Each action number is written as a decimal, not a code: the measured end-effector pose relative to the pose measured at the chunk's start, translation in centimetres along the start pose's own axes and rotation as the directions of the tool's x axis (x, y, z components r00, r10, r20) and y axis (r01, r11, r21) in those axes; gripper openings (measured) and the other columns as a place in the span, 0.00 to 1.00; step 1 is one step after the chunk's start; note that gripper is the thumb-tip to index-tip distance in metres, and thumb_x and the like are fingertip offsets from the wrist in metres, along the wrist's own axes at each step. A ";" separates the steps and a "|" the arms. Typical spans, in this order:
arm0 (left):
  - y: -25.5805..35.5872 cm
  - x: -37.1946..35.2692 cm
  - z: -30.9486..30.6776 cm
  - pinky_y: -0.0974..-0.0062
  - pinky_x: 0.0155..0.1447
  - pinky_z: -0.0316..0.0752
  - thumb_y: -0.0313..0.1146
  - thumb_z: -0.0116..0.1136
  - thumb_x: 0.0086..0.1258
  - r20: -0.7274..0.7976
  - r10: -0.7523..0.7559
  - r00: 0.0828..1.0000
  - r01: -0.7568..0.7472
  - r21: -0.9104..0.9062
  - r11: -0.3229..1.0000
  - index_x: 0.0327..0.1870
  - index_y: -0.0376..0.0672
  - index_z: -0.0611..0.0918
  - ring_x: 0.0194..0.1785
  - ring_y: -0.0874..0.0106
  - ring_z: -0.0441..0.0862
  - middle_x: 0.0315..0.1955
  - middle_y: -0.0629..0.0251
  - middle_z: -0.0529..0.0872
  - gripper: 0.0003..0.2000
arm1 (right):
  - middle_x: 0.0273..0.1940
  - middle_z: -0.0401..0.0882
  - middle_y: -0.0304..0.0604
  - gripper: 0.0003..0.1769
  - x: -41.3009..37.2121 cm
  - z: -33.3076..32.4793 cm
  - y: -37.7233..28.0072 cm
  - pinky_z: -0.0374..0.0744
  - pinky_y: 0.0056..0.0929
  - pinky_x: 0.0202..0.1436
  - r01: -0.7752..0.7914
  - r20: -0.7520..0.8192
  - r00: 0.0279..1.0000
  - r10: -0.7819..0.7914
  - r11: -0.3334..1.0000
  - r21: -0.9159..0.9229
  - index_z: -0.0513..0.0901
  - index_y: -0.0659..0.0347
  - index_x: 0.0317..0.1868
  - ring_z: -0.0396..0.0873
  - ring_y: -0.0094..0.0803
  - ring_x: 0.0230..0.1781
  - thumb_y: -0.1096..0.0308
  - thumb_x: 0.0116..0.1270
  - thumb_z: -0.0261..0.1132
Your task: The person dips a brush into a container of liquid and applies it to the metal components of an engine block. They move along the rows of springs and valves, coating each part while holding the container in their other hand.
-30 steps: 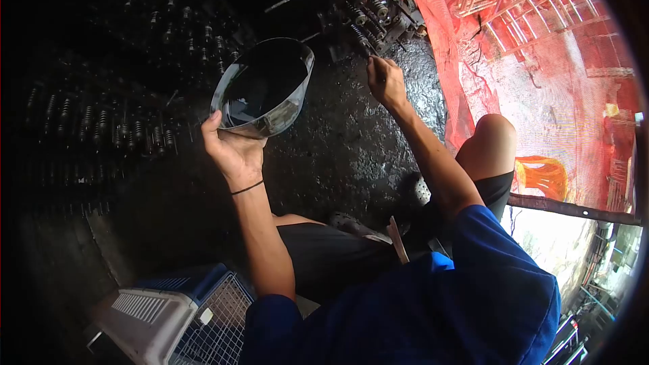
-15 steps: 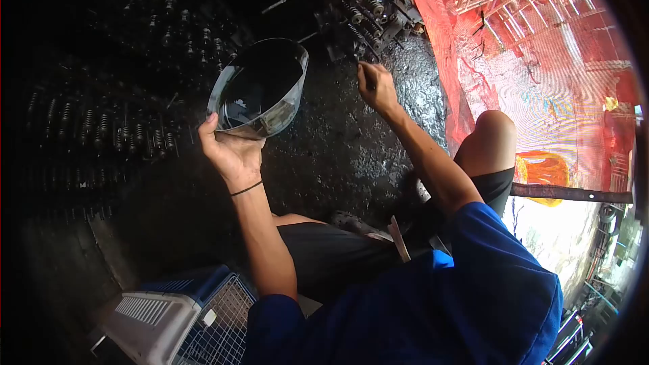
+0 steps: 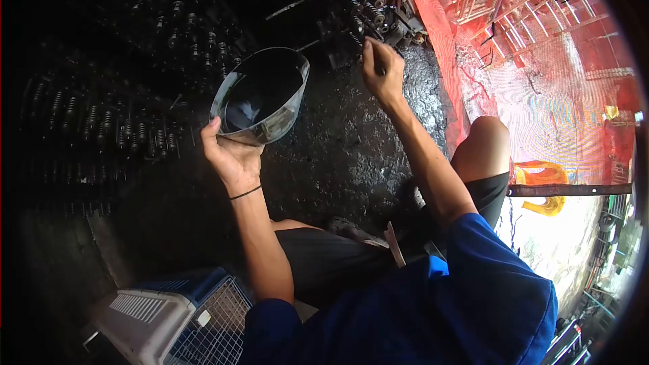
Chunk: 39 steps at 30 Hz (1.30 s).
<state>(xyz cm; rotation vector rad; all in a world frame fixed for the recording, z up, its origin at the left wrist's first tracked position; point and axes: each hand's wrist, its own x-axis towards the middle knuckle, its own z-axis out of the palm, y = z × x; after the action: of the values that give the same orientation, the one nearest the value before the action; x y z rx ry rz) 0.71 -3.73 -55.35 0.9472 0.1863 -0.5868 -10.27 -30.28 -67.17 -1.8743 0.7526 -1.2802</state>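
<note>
A round container with a shiny wall [image 3: 278, 122] and a dark inside is tilted in my left hand [image 3: 233, 159], whose thumb lies over the rim and whose palm supports the lower side. A black band circles that wrist. My right hand [image 3: 383, 71] is raised to the right of the container, apart from it, with the fingers curled closed. A dark spot shows between those fingers, too small to make out. Just above that hand are metal coil springs [image 3: 373, 13] on dark parts.
Rows of springs [image 3: 105, 122] stand in the dark at the left. A grey and blue pet carrier [image 3: 152, 318] with a wire door is at the lower left. Wet dark floor [image 3: 338, 162] lies between the hands. Red netting [image 3: 439, 34] hangs at the right, near an orange object [image 3: 551, 182].
My right hand has moved slightly up and right, with its fingers still curled. The container has shifted slightly within the view, still in my left hand. The camera view has moved a little.
</note>
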 end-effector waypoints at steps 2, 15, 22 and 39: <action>0.2 -0.3 -0.2 0.46 0.64 0.72 0.48 0.63 0.60 0.012 0.003 1.000 -0.003 0.001 1.000 0.69 0.42 0.72 0.68 0.55 0.73 0.66 0.56 0.75 0.36 | 0.36 0.86 0.60 0.11 1.7 0.9 1.2 0.83 0.40 0.43 0.111 -0.041 0.993 -0.112 0.993 -0.025 0.88 0.68 0.45 0.86 0.51 0.36 0.69 0.70 0.67; 0.4 -0.4 0.4 0.45 0.65 0.73 0.48 0.63 0.60 0.000 -0.005 1.000 0.005 -0.018 1.000 0.68 0.42 0.73 0.67 0.56 0.74 0.64 0.56 0.76 0.35 | 0.35 0.86 0.58 0.08 1.7 -2.2 1.1 0.82 0.44 0.45 0.159 0.025 0.987 -0.157 0.965 -0.207 0.87 0.68 0.43 0.84 0.53 0.35 0.74 0.67 0.67; 0.3 -0.5 0.4 0.45 0.64 0.73 0.48 0.64 0.60 -0.002 -0.002 1.000 0.001 -0.019 1.000 0.67 0.43 0.75 0.67 0.56 0.73 0.63 0.57 0.76 0.33 | 0.37 0.87 0.58 0.11 2.6 -1.4 2.8 0.83 0.40 0.43 0.247 0.223 0.949 -0.222 0.965 -0.090 0.88 0.67 0.46 0.86 0.50 0.36 0.69 0.68 0.68; 0.3 -0.5 0.7 0.45 0.65 0.73 0.49 0.64 0.60 -0.001 0.012 1.000 -0.012 -0.005 1.000 0.68 0.42 0.73 0.67 0.55 0.73 0.65 0.56 0.75 0.35 | 0.36 0.88 0.53 0.11 5.9 -2.0 -1.3 0.82 0.31 0.42 0.194 0.038 0.981 -0.191 0.977 -0.088 0.88 0.67 0.46 0.87 0.38 0.34 0.68 0.71 0.68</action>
<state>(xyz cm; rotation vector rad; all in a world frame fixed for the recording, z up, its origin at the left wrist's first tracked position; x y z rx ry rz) 0.40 -3.97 -54.54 0.9435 0.1827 -0.5745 -10.07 -34.70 -62.64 -2.0771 0.6350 -1.3533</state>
